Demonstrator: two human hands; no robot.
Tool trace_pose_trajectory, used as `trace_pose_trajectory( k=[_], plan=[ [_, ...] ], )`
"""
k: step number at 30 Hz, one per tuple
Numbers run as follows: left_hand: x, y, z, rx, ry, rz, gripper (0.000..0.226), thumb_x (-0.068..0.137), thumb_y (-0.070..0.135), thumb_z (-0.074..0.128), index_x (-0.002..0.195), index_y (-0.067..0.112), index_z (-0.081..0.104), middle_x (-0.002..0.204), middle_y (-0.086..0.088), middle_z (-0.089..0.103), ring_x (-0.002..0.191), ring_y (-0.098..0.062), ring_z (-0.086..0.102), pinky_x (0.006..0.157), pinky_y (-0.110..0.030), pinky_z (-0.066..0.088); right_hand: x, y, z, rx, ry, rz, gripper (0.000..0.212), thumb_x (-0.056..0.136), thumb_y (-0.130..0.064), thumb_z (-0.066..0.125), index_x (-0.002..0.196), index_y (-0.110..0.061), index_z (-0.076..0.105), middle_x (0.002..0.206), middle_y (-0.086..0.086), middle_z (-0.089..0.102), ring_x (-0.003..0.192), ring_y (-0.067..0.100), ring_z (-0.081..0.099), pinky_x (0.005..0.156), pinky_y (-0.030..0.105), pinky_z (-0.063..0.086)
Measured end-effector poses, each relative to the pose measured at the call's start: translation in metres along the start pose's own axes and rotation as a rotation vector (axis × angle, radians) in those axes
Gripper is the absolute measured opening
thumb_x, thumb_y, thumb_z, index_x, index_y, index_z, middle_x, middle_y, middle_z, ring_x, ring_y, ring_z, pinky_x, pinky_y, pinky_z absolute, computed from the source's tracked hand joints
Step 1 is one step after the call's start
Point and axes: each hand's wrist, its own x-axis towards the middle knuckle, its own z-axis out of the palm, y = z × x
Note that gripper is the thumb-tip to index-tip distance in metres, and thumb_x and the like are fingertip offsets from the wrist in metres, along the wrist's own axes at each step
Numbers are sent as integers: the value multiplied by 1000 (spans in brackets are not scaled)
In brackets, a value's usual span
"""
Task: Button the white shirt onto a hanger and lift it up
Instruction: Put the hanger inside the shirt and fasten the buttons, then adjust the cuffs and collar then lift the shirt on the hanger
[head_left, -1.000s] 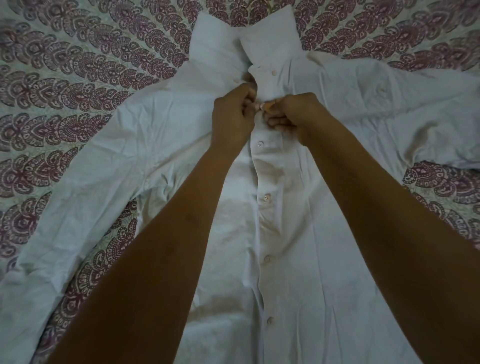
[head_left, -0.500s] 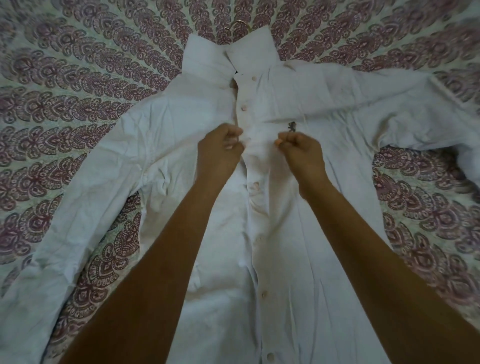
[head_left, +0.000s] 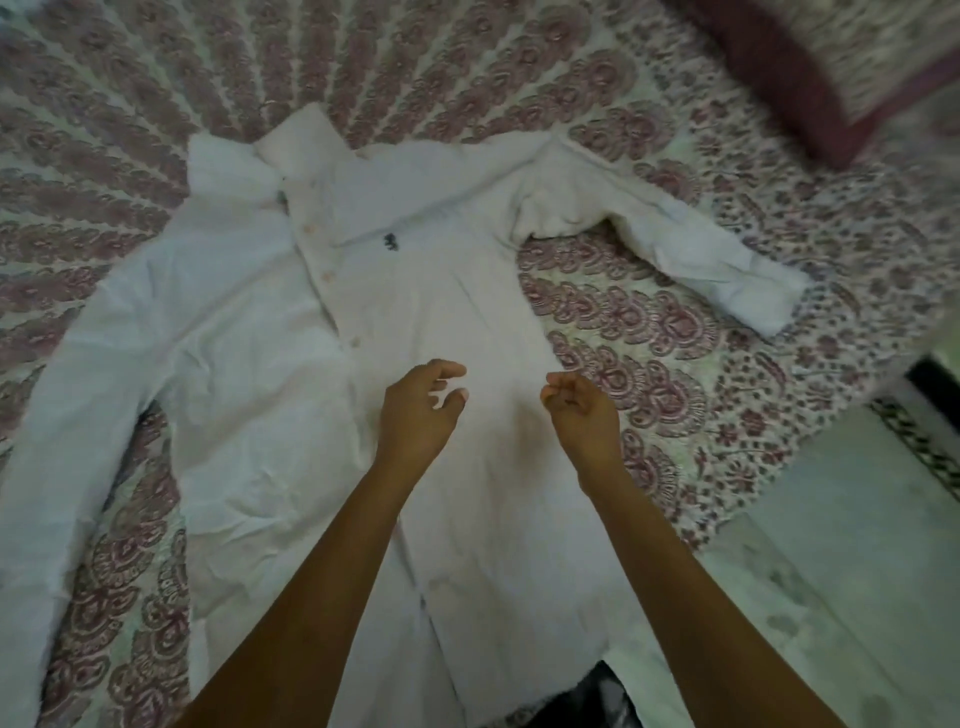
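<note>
The white shirt lies front-up on the patterned bedspread, with its long sleeve running off to the left and its collar at the far end. The buttons down the upper front look fastened. Lower down I cannot tell, as the arms cover them. The left hand hovers over the middle of the shirt with its fingers loosely spread, holding nothing. Just beside it, the right hand has its fingers curled in, and it looks empty too. The other sleeve is bent out to the right. I see no hanger. If it sits crooked inside, or the lift is taken by the cloth alone, the shirt could slide off or sag to one side.
</note>
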Motion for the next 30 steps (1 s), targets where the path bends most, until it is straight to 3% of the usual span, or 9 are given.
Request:
trace_pose_trajectory(
  k=[4, 7, 8, 13, 16, 20, 22, 25, 30],
  plan=[
    [9, 33, 45, 67, -73, 70, 18, 85, 10, 62, 102, 15, 65, 109, 2, 65, 94, -10, 56, 84, -24, 46, 25, 14, -46, -53, 134, 20, 14, 93, -3, 44, 90, -2, 59, 76, 3, 56, 56, 0, 52, 52, 11, 46],
    [22, 57, 92, 136, -126, 113, 21, 85, 9, 61, 105, 14, 65, 111, -1, 65, 93, -12, 57, 83, -22, 44, 56, 29, -84, -39, 241, 68, 18, 87, -3, 46, 96, -2, 62, 94, 17, 66, 82, 23, 62, 79, 35, 50],
    [26, 65, 104, 149, -127, 116, 22, 84, 8, 61, 105, 14, 66, 110, -2, 66, 94, -14, 59, 84, -24, 46, 64, 29, -96, -41, 254, 90, 20, 86, -5, 47, 98, -5, 63, 99, 16, 66, 87, 28, 60, 81, 38, 49],
    [42, 107, 173, 186, -147, 115, 24, 84, 8, 59, 107, 12, 66, 110, -5, 66, 95, -15, 60, 83, -18, 42, 109, 36, -155, -6, 314, 63, 35, 82, -26, 51, 107, -3, 59, 108, 17, 64, 94, 32, 59, 77, 29, 40],
    [53, 130, 214, 189, -169, 136, 23, 85, 7, 57, 107, 10, 65, 109, -5, 66, 92, -12, 57, 81, -15, 40, 138, 41, -187, 52, 413, 113, 39, 86, -21, 59, 117, -2, 48, 116, 18, 58, 97, 26, 57, 73, 20, 36],
    [67, 146, 249, 230, -166, 114, 23, 84, 7, 57, 105, 12, 66, 105, -2, 66, 90, -11, 57, 83, -20, 44, 174, 41, -208, 199, 409, 232, 66, 85, -34, 63, 135, -6, 31, 128, 17, 51, 112, 30, 54, 93, 38, 46],
    [72, 147, 255, 231, -154, 88, 21, 83, 8, 59, 102, 13, 66, 103, 0, 67, 90, -12, 59, 87, -24, 47, 183, 39, -212, 233, 343, 267, 53, 85, -30, 64, 127, -6, 42, 115, 11, 57, 100, 25, 56, 85, 30, 45],
    [79, 152, 266, 186, -133, 60, 19, 84, 10, 59, 100, 15, 66, 96, 3, 65, 87, -12, 61, 88, -30, 51, 189, 38, -219, 145, 299, 154, 19, 84, -21, 65, 98, -9, 60, 87, 4, 58, 78, 20, 53, 67, 23, 39],
    [77, 167, 279, 104, -118, 63, 18, 90, 15, 56, 104, 11, 66, 97, -2, 65, 84, -11, 56, 74, -19, 46, 166, 55, -227, -21, 349, -158, 13, 82, -11, 65, 88, 0, 66, 86, 14, 65, 75, 25, 58, 64, 31, 47]
  ],
)
